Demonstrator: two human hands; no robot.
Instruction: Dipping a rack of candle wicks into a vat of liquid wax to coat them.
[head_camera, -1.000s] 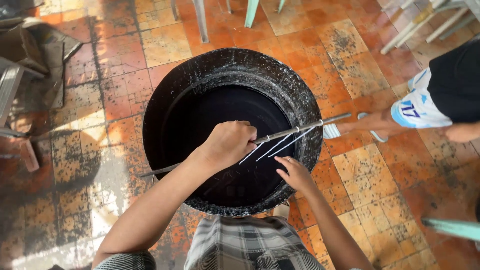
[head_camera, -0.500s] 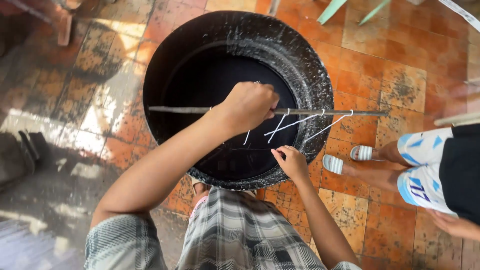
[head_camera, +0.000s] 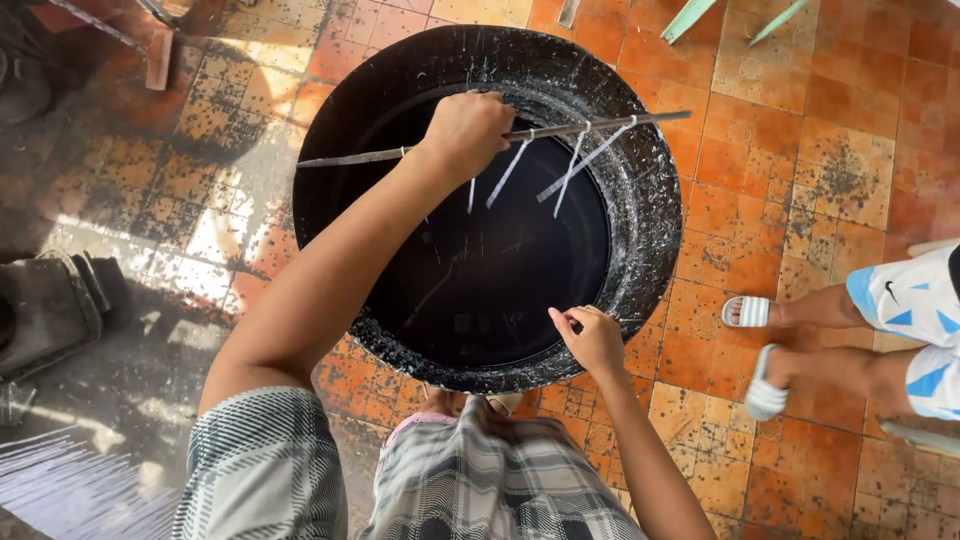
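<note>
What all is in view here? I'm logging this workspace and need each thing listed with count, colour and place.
Drum: one, black, flecked white, centre, on the floor.
Rod: one, thin, grey, held across the drum's mouth.
Strands: about five, white, hanging from the rod over the drum.
Floor tiles: orange, stained dark, all around.
Sandals: two, white, right of the drum, on another person's feet.
Chair legs: pale green, top edge.
Dark object: one, left edge, kind unclear.
Checked garment: grey-white, bottom.
Left hand: gripping the rod.
Right hand: fingers pinched, at the drum's near rim.
</note>
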